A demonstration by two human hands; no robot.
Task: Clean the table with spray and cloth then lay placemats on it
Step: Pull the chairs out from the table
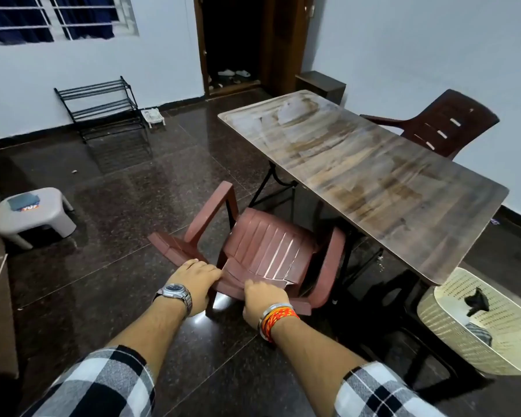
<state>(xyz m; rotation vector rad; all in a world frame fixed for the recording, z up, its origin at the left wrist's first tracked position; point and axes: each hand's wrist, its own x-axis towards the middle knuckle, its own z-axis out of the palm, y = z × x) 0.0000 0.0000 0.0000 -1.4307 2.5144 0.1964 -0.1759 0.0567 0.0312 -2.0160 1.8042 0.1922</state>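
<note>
Both hands are on the red plastic chair (265,248), clamped along the top edge of its backrest. The left hand (194,284), with a metal watch on its wrist, has its fingers (206,267) curled over the rim towards the seat. The right hand (263,299), with a bangle and orange thread at the wrist, grips the same rim just beside it, knuckles up and fingertips folded out of sight over the edge. The two hands are close but not touching. Beyond the fingers the chair's seat runs away to the table (358,164), whose long edge stands just past the chair's front, to the right of the right-hand fingers. Its wood-grain top shows pale streaks and smears. On the far side of that top, well away from either hand, a dark brown chair (442,127) stands against the wall. To the right of the right hand, near the table's close corner, a cream woven basket (451,323) sits on the floor with something dark inside. Far off to the left of the left hand a grey stool (33,215) carries a folded blue-grey thing (23,201), and a black rack (103,112) stands by the wall beyond.
</note>
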